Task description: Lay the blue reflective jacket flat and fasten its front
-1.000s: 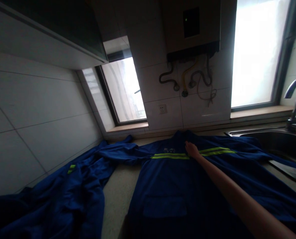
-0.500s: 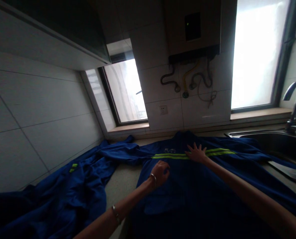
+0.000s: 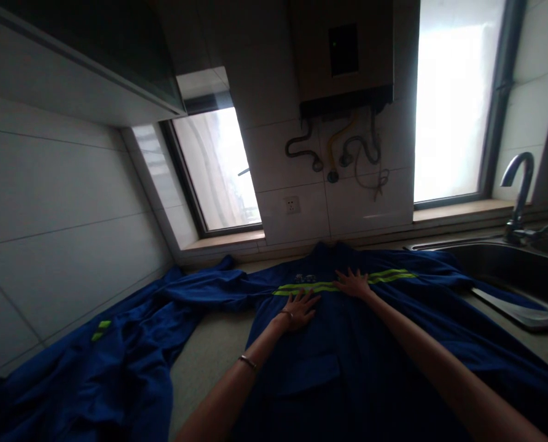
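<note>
A blue work jacket with a yellow-green reflective stripe across its chest lies spread over the countertop, its collar toward the wall. My left hand rests flat on the chest just below the stripe, fingers spread. On the stripe near the middle, my right hand also lies flat with its fingers apart. Neither hand grips the cloth. Small pale lettering shows above the stripe on the left. One sleeve reaches left onto a second, crumpled blue garment; the other sleeve extends toward the sink.
A sink with a curved faucet is at the right. The water heater hangs on the tiled wall above pipes and a wall socket. An overhead cabinet juts out at upper left. Bare countertop shows between the garments.
My left hand has gone from loosely curled to spread flat on the jacket. My right hand stays flat near the stripe. The view has shifted slightly to the right.
</note>
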A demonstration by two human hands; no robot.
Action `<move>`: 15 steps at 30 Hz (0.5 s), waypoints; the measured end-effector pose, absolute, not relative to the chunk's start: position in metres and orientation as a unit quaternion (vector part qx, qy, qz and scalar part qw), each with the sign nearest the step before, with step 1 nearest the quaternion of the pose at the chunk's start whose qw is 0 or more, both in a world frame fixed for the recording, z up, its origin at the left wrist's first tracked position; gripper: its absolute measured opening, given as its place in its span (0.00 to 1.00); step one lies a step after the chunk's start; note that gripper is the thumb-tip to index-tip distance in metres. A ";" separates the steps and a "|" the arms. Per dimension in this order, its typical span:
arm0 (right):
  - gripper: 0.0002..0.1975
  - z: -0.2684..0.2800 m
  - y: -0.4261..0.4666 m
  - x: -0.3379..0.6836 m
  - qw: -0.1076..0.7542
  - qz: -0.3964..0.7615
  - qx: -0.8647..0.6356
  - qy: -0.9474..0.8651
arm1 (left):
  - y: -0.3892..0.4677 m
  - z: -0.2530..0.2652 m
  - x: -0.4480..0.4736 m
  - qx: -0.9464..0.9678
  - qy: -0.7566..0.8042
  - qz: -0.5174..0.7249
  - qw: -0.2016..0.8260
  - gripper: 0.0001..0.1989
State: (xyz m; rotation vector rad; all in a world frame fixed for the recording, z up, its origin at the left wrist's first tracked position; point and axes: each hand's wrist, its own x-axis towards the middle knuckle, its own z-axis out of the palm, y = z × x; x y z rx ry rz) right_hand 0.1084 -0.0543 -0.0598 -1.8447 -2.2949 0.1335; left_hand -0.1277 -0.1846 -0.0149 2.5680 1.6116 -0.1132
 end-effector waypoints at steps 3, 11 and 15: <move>0.36 -0.065 -0.049 0.106 0.097 0.034 -0.626 -0.773 | -0.179 -0.017 -0.128 0.842 0.536 -0.033 0.054 0.26; 0.35 -0.055 -0.033 0.109 0.111 0.093 -0.635 -0.759 | -0.195 -0.020 -0.130 0.844 0.533 -0.023 0.053 0.27; 0.30 -0.026 0.011 0.106 0.180 0.107 -0.643 -0.736 | -0.199 -0.020 -0.131 0.843 0.535 -0.016 0.056 0.27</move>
